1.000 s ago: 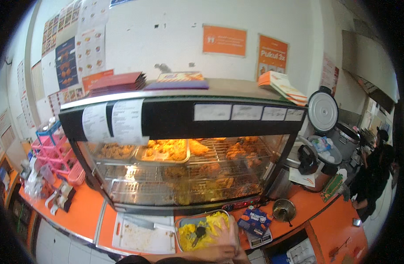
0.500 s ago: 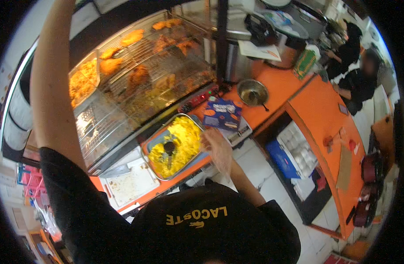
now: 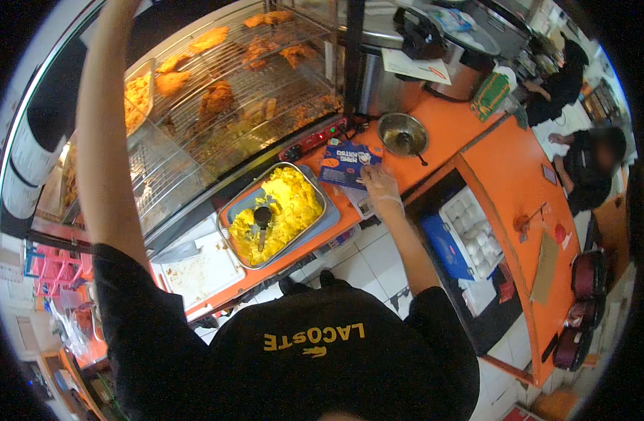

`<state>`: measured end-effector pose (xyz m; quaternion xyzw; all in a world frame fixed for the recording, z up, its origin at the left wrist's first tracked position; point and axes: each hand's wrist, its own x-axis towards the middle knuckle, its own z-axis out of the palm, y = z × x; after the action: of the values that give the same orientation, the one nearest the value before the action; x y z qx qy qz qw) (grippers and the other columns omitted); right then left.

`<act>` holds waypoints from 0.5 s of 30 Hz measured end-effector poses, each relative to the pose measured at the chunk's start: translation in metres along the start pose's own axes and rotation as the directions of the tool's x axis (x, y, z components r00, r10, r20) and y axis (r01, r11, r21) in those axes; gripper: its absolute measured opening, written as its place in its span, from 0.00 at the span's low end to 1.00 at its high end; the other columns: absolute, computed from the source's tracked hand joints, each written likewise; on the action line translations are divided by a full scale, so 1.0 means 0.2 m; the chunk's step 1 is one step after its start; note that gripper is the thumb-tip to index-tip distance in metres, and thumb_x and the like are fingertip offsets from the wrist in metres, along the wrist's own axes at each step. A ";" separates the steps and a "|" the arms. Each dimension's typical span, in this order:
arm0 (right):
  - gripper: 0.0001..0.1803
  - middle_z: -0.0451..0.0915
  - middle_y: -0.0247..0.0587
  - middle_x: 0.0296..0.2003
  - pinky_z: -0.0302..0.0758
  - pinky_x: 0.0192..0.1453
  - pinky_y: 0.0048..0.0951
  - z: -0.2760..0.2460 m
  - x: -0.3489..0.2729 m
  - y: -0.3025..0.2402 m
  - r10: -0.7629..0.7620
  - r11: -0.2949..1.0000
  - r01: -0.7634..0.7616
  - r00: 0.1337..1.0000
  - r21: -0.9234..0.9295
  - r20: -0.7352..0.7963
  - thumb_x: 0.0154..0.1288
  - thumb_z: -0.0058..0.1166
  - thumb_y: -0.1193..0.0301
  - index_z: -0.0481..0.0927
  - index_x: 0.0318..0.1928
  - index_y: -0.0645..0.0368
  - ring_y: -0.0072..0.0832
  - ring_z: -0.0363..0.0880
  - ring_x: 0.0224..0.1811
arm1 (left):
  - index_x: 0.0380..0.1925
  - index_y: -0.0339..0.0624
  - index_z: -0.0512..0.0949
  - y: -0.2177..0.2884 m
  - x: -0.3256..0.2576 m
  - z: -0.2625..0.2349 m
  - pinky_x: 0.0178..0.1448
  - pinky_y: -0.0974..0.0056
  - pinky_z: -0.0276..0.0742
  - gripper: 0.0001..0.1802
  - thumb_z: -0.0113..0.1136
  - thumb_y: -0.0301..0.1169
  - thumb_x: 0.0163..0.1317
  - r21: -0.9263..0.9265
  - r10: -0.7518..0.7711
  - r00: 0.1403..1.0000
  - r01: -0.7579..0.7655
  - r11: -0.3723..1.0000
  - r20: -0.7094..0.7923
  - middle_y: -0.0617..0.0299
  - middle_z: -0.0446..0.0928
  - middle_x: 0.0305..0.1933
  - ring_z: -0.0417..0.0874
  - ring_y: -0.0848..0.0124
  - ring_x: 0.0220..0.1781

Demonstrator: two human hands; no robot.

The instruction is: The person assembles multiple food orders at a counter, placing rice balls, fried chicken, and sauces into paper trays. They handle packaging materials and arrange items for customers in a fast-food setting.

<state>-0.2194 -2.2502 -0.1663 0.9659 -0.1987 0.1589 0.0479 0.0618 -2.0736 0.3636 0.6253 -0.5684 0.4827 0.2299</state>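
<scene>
My left arm [image 3: 106, 154] stretches up past the top edge of the picture, so its hand is out of sight. My right hand [image 3: 381, 186], in a clear plastic glove, lies with stretched fingers at the right edge of a dark blue printed carton [image 3: 339, 160]. Whether the fingers grip the carton, I cannot make out. Just left of it, a metal tray [image 3: 324, 208] holds yellow rice, with a dark-handled utensil [image 3: 262, 223] lying in it. A white cutting board [image 3: 213, 275] with a knife [image 3: 176, 254] rests further left.
A lit glass display case [image 3: 217, 161] with fried pieces on wire racks stands beyond the tray. On the orange counter [image 3: 448, 130] are a metal bowl [image 3: 402, 135] and large pots [image 3: 378, 88]. Eggs [image 3: 476, 231] sit on a shelf at right. Two people [image 3: 592, 168] work at far right.
My right hand has moved from beside the rice tray, rightward and away from me, onto the blue carton's right edge. My left arm stays raised. The view has shifted slightly.
</scene>
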 end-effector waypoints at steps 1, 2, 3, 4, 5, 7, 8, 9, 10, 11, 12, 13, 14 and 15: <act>0.22 0.75 0.44 0.53 0.73 0.56 0.44 0.04 0.01 0.07 -0.003 1.000 0.004 0.996 -0.017 0.088 0.58 0.51 0.72 0.70 0.55 0.56 0.44 0.75 0.54 | 0.47 0.40 0.77 0.05 -0.14 0.02 0.47 0.60 0.75 0.15 0.56 0.34 0.62 -0.082 0.047 0.997 -0.053 0.995 -0.064 0.50 0.79 0.44 0.80 0.61 0.44; 0.20 0.77 0.48 0.49 0.74 0.55 0.42 0.04 0.06 0.09 -0.022 0.999 0.024 0.998 -0.025 0.060 0.61 0.46 0.73 0.71 0.54 0.58 0.43 0.76 0.54 | 0.46 0.39 0.77 0.14 -0.26 -0.03 0.45 0.62 0.76 0.14 0.58 0.34 0.62 -0.131 0.085 0.990 -0.100 0.986 -0.113 0.52 0.80 0.42 0.81 0.63 0.41; 0.18 0.78 0.49 0.48 0.74 0.54 0.42 0.03 0.05 0.18 0.099 0.995 -0.100 0.988 0.000 0.119 0.61 0.45 0.73 0.72 0.53 0.58 0.43 0.76 0.53 | 0.44 0.39 0.78 0.26 -0.39 0.04 0.42 0.63 0.77 0.14 0.59 0.34 0.62 -0.242 0.096 0.983 -0.132 0.961 -0.155 0.53 0.81 0.41 0.82 0.64 0.39; 0.17 0.79 0.51 0.46 0.74 0.54 0.42 -0.02 0.10 0.18 0.164 0.983 -0.175 0.972 0.056 0.171 0.62 0.45 0.72 0.72 0.52 0.58 0.44 0.77 0.52 | 0.43 0.38 0.78 0.40 -0.53 -0.01 0.40 0.65 0.78 0.13 0.60 0.34 0.61 -0.293 0.073 0.987 -0.113 0.949 -0.145 0.55 0.82 0.39 0.83 0.66 0.36; 0.16 0.79 0.52 0.45 0.74 0.54 0.42 -0.09 0.13 0.20 0.242 0.959 -0.269 0.942 0.091 0.233 0.62 0.45 0.71 0.73 0.50 0.59 0.44 0.77 0.51 | 0.38 0.37 0.78 0.58 -0.68 0.01 0.45 0.61 0.76 0.09 0.58 0.30 0.61 -0.369 -0.019 0.978 -0.059 0.927 -0.206 0.53 0.80 0.40 0.82 0.62 0.41; 0.15 0.80 0.53 0.43 0.73 0.52 0.46 -0.40 0.21 0.13 0.216 0.957 -0.239 0.965 0.164 0.145 0.65 0.42 0.68 0.75 0.48 0.58 0.47 0.78 0.47 | 0.33 0.37 0.76 0.76 -0.99 0.05 0.47 0.58 0.74 0.04 0.53 0.23 0.58 -0.505 -0.181 0.976 0.217 0.835 0.121 0.52 0.76 0.36 0.78 0.55 0.42; 0.15 0.80 0.53 0.42 0.73 0.51 0.47 -0.48 0.19 0.10 0.236 0.943 -0.239 0.971 0.233 0.041 0.65 0.42 0.67 0.76 0.48 0.58 0.48 0.78 0.46 | 0.32 0.36 0.76 0.81 -1.13 0.11 0.50 0.58 0.73 0.04 0.52 0.22 0.58 -0.589 -0.265 0.917 0.396 0.704 0.299 0.51 0.76 0.36 0.78 0.56 0.44; 0.16 0.80 0.54 0.41 0.73 0.51 0.48 -0.57 0.18 0.04 0.239 0.926 -0.210 0.969 0.313 -0.059 0.66 0.42 0.66 0.76 0.48 0.58 0.49 0.78 0.45 | 0.39 0.36 0.75 0.85 -1.29 0.14 0.53 0.58 0.72 0.07 0.54 0.24 0.60 -0.576 -0.361 0.806 0.590 0.566 0.469 0.51 0.76 0.40 0.78 0.58 0.46; 0.17 0.80 0.54 0.39 0.74 0.49 0.46 -0.74 0.20 -0.09 0.260 0.905 -0.268 0.963 0.332 0.069 0.67 0.44 0.63 0.76 0.49 0.59 0.48 0.78 0.43 | 0.43 0.36 0.74 0.88 -1.52 0.22 0.54 0.58 0.71 0.11 0.56 0.27 0.61 -0.571 -0.500 0.718 0.692 0.441 0.485 0.51 0.75 0.43 0.78 0.59 0.47; 0.18 0.80 0.54 0.38 0.74 0.48 0.44 -0.87 0.19 -0.22 0.290 0.882 -0.340 0.938 0.328 0.192 0.67 0.45 0.61 0.76 0.50 0.60 0.48 0.79 0.41 | 0.48 0.36 0.72 0.93 -1.69 0.30 0.55 0.59 0.71 0.16 0.58 0.30 0.62 -0.583 -0.608 0.621 0.756 0.298 0.495 0.51 0.75 0.47 0.77 0.61 0.48; 0.18 0.80 0.53 0.41 0.73 0.50 0.42 -0.87 0.14 -0.32 0.249 0.786 -0.266 0.962 0.558 0.109 0.67 0.46 0.61 0.76 0.51 0.59 0.46 0.78 0.45 | 0.51 0.36 0.70 0.99 -1.81 0.34 0.54 0.59 0.72 0.20 0.60 0.33 0.62 -0.590 -0.709 0.574 0.759 0.274 0.409 0.51 0.73 0.50 0.76 0.63 0.49; 0.19 0.80 0.52 0.44 0.73 0.53 0.39 -0.89 0.08 -0.39 0.219 0.645 -0.160 0.975 0.747 0.019 0.68 0.46 0.60 0.76 0.51 0.58 0.43 0.78 0.49 | 0.54 0.36 0.68 1.04 -1.86 0.35 0.53 0.59 0.72 0.25 0.62 0.36 0.61 -0.608 -0.799 0.517 0.752 0.254 0.306 0.51 0.72 0.54 0.76 0.66 0.49; 0.21 0.78 0.52 0.48 0.70 0.56 0.38 -0.92 0.02 -0.42 0.189 0.431 -0.264 0.961 0.863 0.200 0.68 0.47 0.59 0.73 0.55 0.58 0.42 0.76 0.52 | 0.54 0.36 0.68 1.08 -1.77 0.27 0.52 0.60 0.73 0.27 0.63 0.38 0.60 -0.585 -0.838 0.307 0.811 -0.018 0.451 0.53 0.73 0.52 0.76 0.68 0.48; 0.24 0.76 0.52 0.51 0.69 0.58 0.38 -0.99 -0.01 -0.48 0.182 0.254 -0.336 0.938 0.907 0.297 0.67 0.47 0.59 0.70 0.59 0.59 0.41 0.75 0.54 | 0.55 0.36 0.69 1.07 -1.73 0.20 0.51 0.62 0.73 0.28 0.65 0.39 0.59 -0.508 -0.792 0.154 0.833 -0.217 0.591 0.55 0.75 0.49 0.76 0.70 0.46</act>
<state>-0.2398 -2.1315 0.0173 0.7683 -0.2251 0.1868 -0.5694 -0.0849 -1.9912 -0.0084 0.6728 -0.1626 -0.1079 0.7137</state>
